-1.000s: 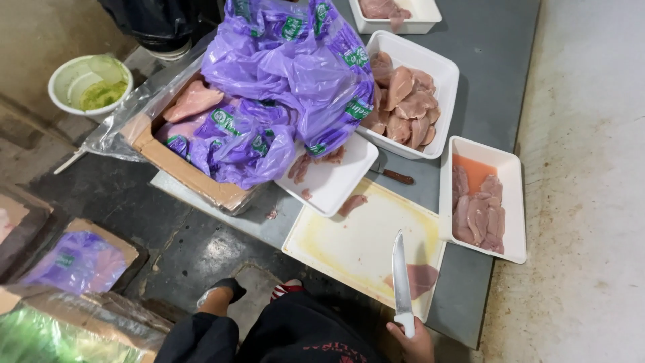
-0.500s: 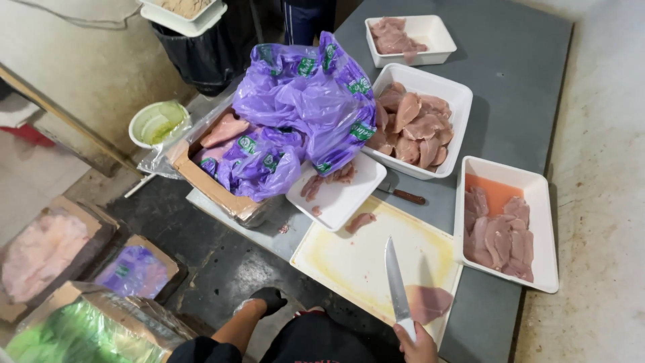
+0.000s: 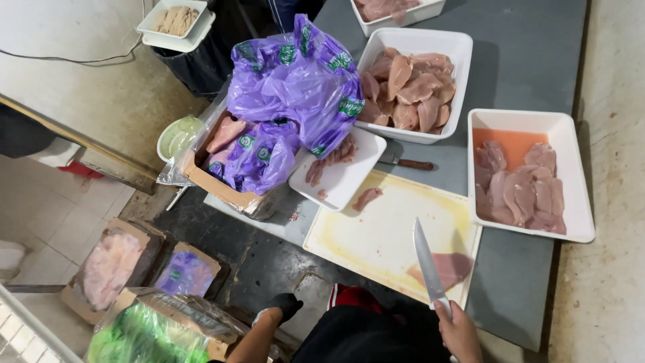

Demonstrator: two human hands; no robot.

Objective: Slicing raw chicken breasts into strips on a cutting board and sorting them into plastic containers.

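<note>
My right hand point(image 3: 459, 331) grips the handle of a long knife point(image 3: 427, 261), blade pointing up over the near edge of the yellowish cutting board point(image 3: 376, 235). A raw meat slice point(image 3: 443, 267) lies on the board just right of the blade, and a smaller piece point(image 3: 367, 197) lies at the board's far edge. My left hand point(image 3: 282, 307), in a dark glove, hangs low beside the table above the floor boxes; whether it holds anything cannot be told.
White tubs of raw meat point(image 3: 416, 87) point(image 3: 521, 181) and a flat tray point(image 3: 342, 171) stand behind the board. A cardboard box with purple bags point(image 3: 269, 114) sits at the table's left end. A second knife point(image 3: 406, 162) lies by the tray. Boxes point(image 3: 114, 265) point(image 3: 154, 326) crowd the floor.
The view has swung left and down, showing more floor and boxes. My left arm has reached lower beside the table. The knife stays upright over the board.
</note>
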